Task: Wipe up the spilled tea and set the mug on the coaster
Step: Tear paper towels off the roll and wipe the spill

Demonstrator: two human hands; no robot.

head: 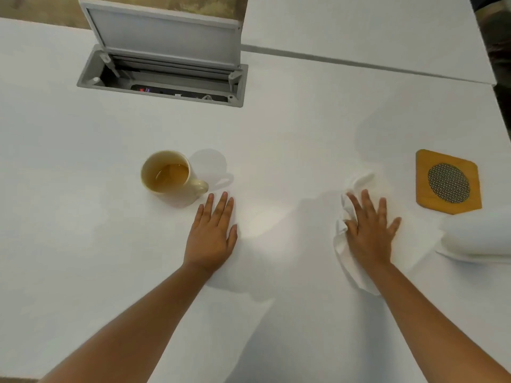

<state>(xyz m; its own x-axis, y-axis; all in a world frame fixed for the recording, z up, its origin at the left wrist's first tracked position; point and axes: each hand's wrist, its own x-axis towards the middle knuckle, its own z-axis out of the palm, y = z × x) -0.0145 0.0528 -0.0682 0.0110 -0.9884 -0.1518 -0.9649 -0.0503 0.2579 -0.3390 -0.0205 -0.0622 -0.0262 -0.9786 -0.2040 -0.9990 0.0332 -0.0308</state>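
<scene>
The white cloth (344,244) is pressed flat under the open right hand (369,233); the left hand (213,233), open and empty, is rested on the bench (83,217). Slow, overlapping strokes are advised.

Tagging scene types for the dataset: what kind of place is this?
Probably an office or meeting room: white desks butted edge to edge, and a flip-up cable box with a power strip set into the top.

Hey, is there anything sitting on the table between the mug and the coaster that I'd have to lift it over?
Yes. The right hand, pressed flat on the crumpled white paper towel, lies between the cream ceramic mug and the square wooden coaster. The left hand rests just beside the mug.
</scene>
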